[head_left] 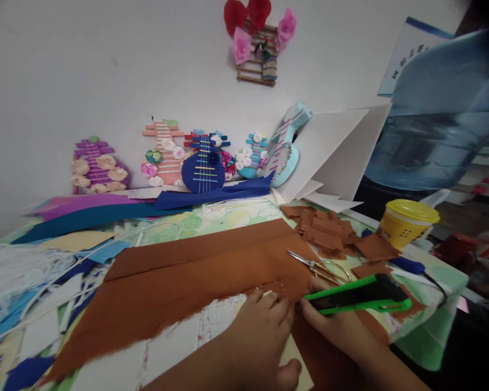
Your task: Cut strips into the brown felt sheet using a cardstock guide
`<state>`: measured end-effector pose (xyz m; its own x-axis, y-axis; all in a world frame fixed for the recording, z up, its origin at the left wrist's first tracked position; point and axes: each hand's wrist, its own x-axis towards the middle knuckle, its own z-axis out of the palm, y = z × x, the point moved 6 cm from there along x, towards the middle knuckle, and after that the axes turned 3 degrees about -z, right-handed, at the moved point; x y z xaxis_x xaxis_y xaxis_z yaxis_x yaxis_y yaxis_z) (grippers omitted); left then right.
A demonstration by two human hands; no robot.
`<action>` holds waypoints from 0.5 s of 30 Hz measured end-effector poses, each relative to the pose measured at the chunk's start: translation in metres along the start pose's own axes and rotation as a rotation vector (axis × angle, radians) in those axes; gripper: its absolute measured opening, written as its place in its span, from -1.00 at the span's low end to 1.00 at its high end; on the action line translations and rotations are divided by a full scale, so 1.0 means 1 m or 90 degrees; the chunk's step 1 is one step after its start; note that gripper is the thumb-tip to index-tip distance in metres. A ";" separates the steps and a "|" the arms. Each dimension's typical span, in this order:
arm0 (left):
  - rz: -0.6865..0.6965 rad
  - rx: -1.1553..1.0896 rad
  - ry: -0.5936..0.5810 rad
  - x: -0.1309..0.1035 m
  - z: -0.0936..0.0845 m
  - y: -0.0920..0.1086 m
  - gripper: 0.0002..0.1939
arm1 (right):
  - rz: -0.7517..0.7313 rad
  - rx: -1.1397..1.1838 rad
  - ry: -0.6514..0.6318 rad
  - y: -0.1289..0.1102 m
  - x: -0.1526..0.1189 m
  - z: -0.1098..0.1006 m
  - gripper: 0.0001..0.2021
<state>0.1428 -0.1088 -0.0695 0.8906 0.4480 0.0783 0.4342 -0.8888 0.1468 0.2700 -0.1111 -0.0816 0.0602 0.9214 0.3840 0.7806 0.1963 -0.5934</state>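
My left hand [263, 331] lies spread, palm down, on a cream card [296, 355] and the edge of a scored white board [179, 345]. Both rest on a large brown sheet [163, 279]. In my right hand [336, 328] is a green and black utility knife [361, 296], gripped near its front end. Its tip points left towards my left fingers, and the blade is hidden. Just beyond the knife, gold-handled scissors [313, 264] lie on the brown sheet with their points to the left.
Brown scraps [328, 231] are piled at the right, near a yellow-lidded tub [407, 220] and a blue-handled tool [407, 264]. White cords [16, 282] and paper pieces crowd the left. Lute-shaped crafts [204, 171] and white boards [330, 146] lean on the wall, beside a water bottle [432, 119].
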 end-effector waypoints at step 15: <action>-0.010 -0.005 0.014 -0.001 0.002 0.001 -0.40 | 0.030 0.033 -0.014 0.002 -0.002 0.003 -0.95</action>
<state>0.1430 -0.1106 -0.0710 0.8808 0.4634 0.0970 0.4464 -0.8811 0.1559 0.2696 -0.1112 -0.0854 0.0821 0.9371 0.3394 0.7439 0.1690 -0.6465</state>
